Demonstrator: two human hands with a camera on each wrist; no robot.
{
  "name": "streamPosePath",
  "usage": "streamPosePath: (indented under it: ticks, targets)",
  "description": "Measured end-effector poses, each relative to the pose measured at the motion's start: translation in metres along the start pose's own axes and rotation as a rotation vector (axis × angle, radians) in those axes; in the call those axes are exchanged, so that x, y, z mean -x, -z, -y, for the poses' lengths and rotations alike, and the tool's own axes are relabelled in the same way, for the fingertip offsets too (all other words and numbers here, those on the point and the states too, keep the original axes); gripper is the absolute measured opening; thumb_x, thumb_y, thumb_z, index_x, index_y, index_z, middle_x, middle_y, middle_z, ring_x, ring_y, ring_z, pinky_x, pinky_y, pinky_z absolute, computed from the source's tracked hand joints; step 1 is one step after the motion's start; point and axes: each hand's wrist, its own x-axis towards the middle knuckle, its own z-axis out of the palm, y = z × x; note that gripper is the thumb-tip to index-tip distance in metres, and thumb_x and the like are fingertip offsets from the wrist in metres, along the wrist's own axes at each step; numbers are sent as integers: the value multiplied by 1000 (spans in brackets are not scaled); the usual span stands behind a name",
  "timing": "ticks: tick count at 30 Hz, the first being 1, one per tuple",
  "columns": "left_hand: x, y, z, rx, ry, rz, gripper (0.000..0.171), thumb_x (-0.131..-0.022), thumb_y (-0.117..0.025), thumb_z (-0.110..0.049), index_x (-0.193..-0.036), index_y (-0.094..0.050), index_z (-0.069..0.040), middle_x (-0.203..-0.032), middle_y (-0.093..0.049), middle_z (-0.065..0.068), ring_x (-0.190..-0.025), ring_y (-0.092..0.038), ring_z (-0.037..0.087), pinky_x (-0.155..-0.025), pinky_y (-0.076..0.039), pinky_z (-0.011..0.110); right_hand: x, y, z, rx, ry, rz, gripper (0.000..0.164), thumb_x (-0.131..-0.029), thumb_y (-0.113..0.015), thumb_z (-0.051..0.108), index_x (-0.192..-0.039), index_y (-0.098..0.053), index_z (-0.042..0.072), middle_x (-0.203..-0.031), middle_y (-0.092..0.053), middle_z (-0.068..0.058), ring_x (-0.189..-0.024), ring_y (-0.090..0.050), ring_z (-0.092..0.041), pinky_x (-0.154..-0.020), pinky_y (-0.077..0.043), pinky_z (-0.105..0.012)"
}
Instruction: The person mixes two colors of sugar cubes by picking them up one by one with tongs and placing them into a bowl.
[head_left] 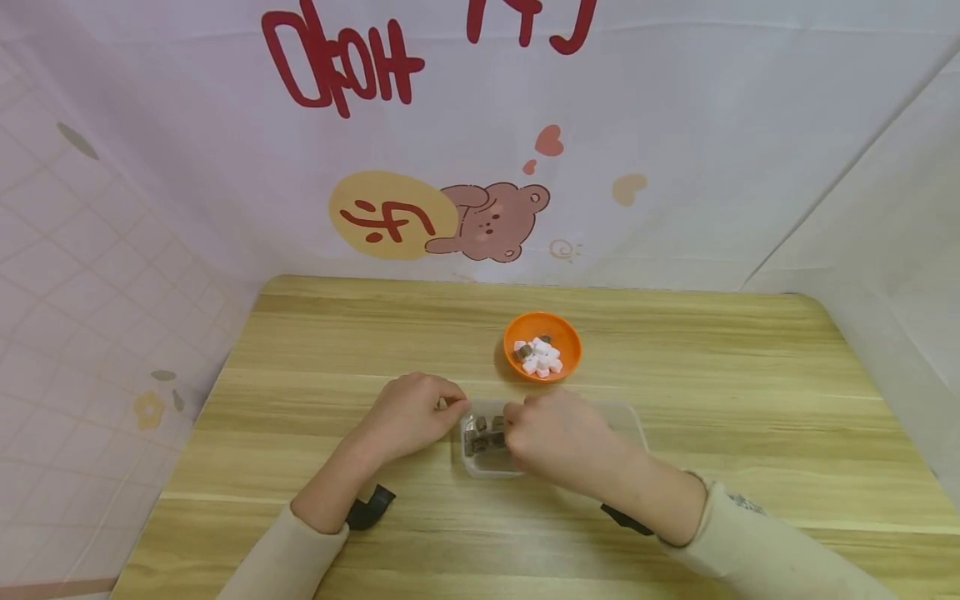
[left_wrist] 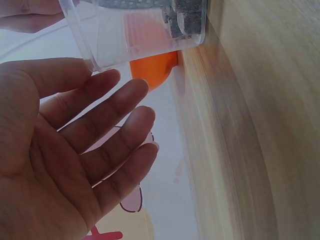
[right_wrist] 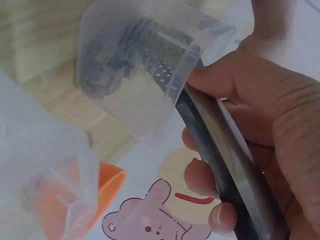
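Note:
A clear plastic box stands on the table with several dark grey cubes in its left end. My left hand pinches the box's left corner between thumb and index finger; its other fingers are spread loosely in the left wrist view. My right hand grips black tongs, thumb on one side and fingers curled round the other. The dimpled end of the tongs reaches inside the box by the cubes. Behind the box is an orange bowl with white cubes and a few dark ones.
Another translucent plastic wall shows at the left of the right wrist view, before the orange bowl. Black pieces lie under both wrists. The wooden table ends at a white printed curtain behind and at the sides.

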Motion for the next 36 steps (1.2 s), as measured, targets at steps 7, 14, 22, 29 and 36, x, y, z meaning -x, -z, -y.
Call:
streamPosePath:
  ticks: [7,14,22,29,36]
  targets:
    - [-1,0,0,-11,-8,-2,12,-98,-73,-21,-98,-83,-16,-86,-72,-12,-56,-47,7,-53,-38,29,-1,2,2,56,11,14,22,-78,-78,7,-63,-65,16,-61,-50,6,-48,-40,-8,-41,-32,-24]
    - [-1,1,-1,-10,-10,2,12,-99,-73,-21,-99,-84,-15,-85,-71,-12,-53,-44,7,-52,-37,29,4,3,-5,-27,25,4,19,-73,-80,10,-66,-63,16,-64,-50,6,-50,-41,-8,-45,-35,-23]
    - [-2,1,0,-9,-12,6,13,-99,-73,-22,-100,-84,-15,-86,-72,-11,-52,-44,6,-53,-38,29,20,-3,-26,-226,-19,-123,21,-75,-88,21,-74,-68,17,-67,-48,10,-55,-42,-5,-51,-41,-21]
    - [-1,1,1,-7,-5,0,13,-99,-72,-22,-101,-84,-16,-90,-74,-8,-53,-47,6,-55,-43,30,37,6,-49,-377,-77,-272,17,-72,-88,14,-81,-74,14,-73,-58,10,-56,-42,0,-49,-39,-15]
    - [0,1,2,9,-1,4,13,-99,-73,-21,-101,-84,-15,-86,-72,-9,-51,-46,6,-53,-41,30,54,7,-85,-505,-205,-391,20,-73,-86,6,-92,-81,10,-83,-70,7,-59,-50,1,-50,-40,-13]
